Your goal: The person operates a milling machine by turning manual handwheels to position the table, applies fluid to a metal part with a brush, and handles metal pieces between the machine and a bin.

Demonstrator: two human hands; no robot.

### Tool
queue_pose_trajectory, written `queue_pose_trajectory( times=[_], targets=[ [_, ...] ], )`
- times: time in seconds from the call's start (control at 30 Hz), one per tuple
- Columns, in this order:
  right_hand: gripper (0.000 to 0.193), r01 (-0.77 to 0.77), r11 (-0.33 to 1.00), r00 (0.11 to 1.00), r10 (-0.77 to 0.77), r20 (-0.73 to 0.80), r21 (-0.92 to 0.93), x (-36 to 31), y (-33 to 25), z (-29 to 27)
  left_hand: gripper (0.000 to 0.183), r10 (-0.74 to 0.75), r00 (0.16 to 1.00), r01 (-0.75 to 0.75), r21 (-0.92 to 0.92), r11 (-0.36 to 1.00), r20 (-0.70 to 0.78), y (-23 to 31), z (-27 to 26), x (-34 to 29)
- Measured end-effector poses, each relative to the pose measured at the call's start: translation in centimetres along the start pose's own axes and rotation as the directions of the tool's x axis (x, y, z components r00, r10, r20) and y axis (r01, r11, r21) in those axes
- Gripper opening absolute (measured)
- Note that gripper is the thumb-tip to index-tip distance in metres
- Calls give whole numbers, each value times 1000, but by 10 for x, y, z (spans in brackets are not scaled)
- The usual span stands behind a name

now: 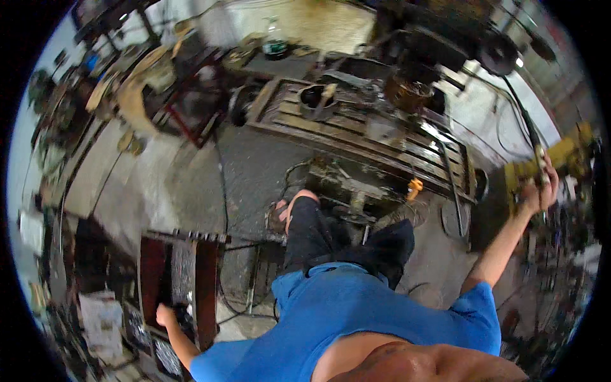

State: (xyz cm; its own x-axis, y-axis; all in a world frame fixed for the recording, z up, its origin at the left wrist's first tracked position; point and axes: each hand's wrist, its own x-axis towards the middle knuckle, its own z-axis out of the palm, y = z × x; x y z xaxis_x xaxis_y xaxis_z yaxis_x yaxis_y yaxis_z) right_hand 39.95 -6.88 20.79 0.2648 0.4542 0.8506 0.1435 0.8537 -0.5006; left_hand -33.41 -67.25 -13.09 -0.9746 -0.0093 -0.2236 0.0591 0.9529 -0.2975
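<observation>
Out to the right, my right hand (541,188) is raised and closed around the lower, pale end of a long dark rod or hose (527,124). That rod runs up toward a round dark disc (498,52) on the machine. My left hand (167,315) is low on the left, fingers curled in at the wall of an open reddish-brown metal box (205,293). Whether it grips anything there is hidden. Shiny metal bits (181,277) lie inside the box.
Ahead is a slotted machine table (286,127) carrying a dark pot (316,102) with a brush-like handle in it. A yellow machine part (566,156) stands by my right hand. Cables (223,184) trail over the floor; a reddish metal stand (191,127) is farther left.
</observation>
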Motion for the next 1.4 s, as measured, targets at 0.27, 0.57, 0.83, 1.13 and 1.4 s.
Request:
queue_pose_trajectory(
  times=[0.27,0.57,0.83,1.13,1.4],
  targets=[
    [20,220,973,975,-222,12,75,10,-14,22,32,-12,978,-12,-118,993,-206,24,-36,-6],
    [17,303,950,941,-310,134,76,78,-22,13,38,340,907,40,-751,-659,-250,84,-151,-8],
    [27,333,897,930,-260,260,-292,138,-82,39,29,751,548,441,-636,-633,-368,309,-249,-55],
    [37,-624,637,539,770,341,-453,-171,22,15,34,828,349,167,-841,-515,-438,436,-269,-179],
    [17,-917,193,136,974,180,-348,-323,175,33,33,848,330,114,-874,-472,-415,424,-271,-191]
  ],
)
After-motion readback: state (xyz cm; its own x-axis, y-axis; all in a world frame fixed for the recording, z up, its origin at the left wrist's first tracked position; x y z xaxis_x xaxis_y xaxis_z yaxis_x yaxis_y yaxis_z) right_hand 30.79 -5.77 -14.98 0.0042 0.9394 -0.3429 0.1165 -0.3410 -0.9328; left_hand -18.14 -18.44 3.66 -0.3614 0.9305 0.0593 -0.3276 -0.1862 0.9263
